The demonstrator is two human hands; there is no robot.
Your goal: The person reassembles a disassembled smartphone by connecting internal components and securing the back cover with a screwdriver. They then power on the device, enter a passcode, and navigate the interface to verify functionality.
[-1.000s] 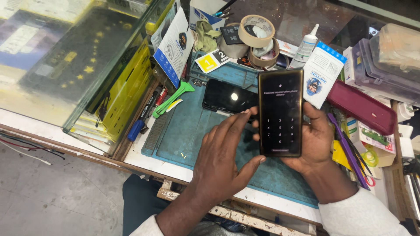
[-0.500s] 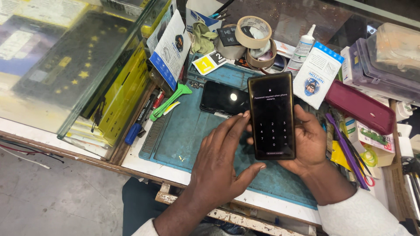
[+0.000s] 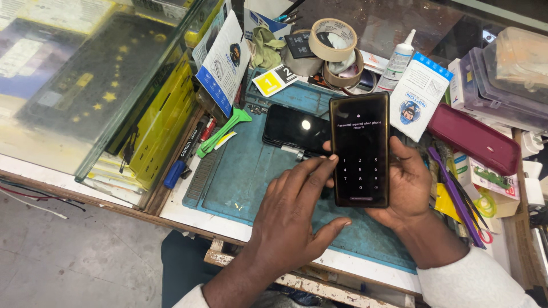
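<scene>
My right hand [image 3: 406, 182] holds a black smartphone [image 3: 361, 149] upright over a blue work mat [image 3: 240, 177]. Its screen is lit and shows a number keypad. My left hand [image 3: 288, 219] rests beside the phone's left edge with fingers spread, its fingertips touching the phone's side near the keypad. A second black phone [image 3: 294, 130] lies flat on the mat just behind, its dark screen reflecting a light.
Rolls of tape [image 3: 337, 43], a small white glue bottle [image 3: 398, 60], white packets [image 3: 419, 100], a maroon phone case [image 3: 474, 140], a green plastic pry tool [image 3: 222, 131] and pens crowd the bench. A glass display case [image 3: 85, 80] stands at left. Plastic boxes [image 3: 508, 74] sit at right.
The view has shifted slightly and the held phone sits a little lower and further left in the frame. My left fingers stay at the phone's left edge.
</scene>
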